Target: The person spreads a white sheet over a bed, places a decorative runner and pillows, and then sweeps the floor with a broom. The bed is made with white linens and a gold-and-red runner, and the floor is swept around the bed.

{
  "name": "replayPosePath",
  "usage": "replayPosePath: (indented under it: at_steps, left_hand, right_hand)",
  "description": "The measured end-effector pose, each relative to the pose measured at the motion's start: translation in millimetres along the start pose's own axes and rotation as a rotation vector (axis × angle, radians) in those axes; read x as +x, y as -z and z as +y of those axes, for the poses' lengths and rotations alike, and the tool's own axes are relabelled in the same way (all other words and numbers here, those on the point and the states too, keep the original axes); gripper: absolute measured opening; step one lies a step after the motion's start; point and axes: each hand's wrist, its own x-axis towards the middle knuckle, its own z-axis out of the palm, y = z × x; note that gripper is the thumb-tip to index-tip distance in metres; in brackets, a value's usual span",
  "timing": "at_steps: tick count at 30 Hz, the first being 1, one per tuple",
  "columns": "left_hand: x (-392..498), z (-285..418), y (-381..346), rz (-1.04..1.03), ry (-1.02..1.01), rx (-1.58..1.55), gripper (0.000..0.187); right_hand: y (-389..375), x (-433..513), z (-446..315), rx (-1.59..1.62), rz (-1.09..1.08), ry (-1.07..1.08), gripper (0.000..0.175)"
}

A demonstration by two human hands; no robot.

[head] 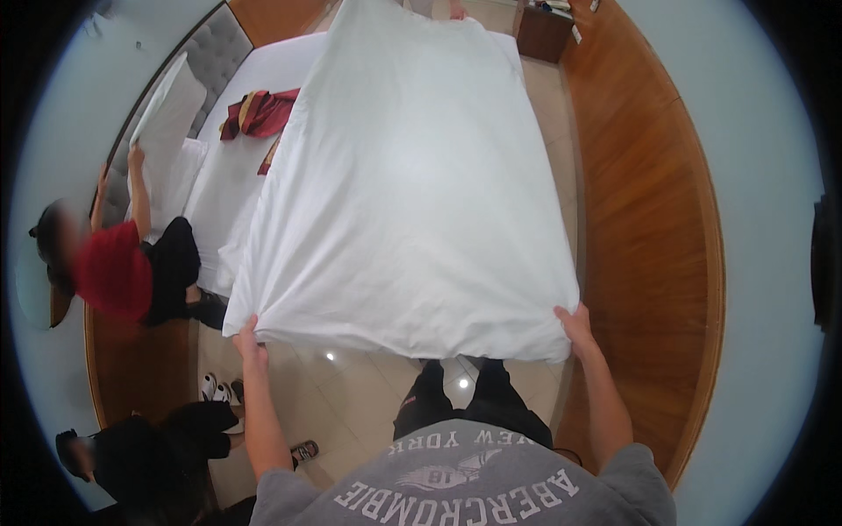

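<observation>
A large white duvet or bed cover [421, 191] is stretched out in front of me above the floor and partly over the bed. My left hand [251, 342] grips its near left corner, thumb on top. At the near right corner, my right hand [575, 327] pinches the bunched cloth. The far end is held up by another person's hands [457, 10] at the top of the view. To the left, a mattress with a white sheet [220, 177] shows beside the cover, and a dark red and gold cloth [263, 113] lies crumpled on it.
A person in a red top [118, 269] holds a white pillow or pillowcase [168, 105] by the tufted grey headboard [217, 49]. Another person in black [154, 454] is at lower left, near shoes [217, 388]. Wood panelling [644, 230] runs along the right; a dark cabinet [543, 31] stands beyond.
</observation>
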Motion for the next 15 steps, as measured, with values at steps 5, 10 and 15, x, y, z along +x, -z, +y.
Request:
replayPosePath:
  at_steps: [5,10,15]
  left_hand:
    - [38.4,-28.1,28.9,0.083,0.155,0.027,0.046]
    - [96.9,-77.8,55.7,0.187,0.196,0.169,0.051]
    - [149.9,-132.6,109.1,0.293,0.257,0.219,0.054]
  right_hand:
    - [-0.5,-10.7,-7.1,0.058,-0.049,0.025,0.046]
    - [-44.3,-24.0,31.1,-0.001,-0.049,-0.138,0.049]
    - [-96.3,-50.6,96.7,-0.207,-0.094,-0.189,0.056]
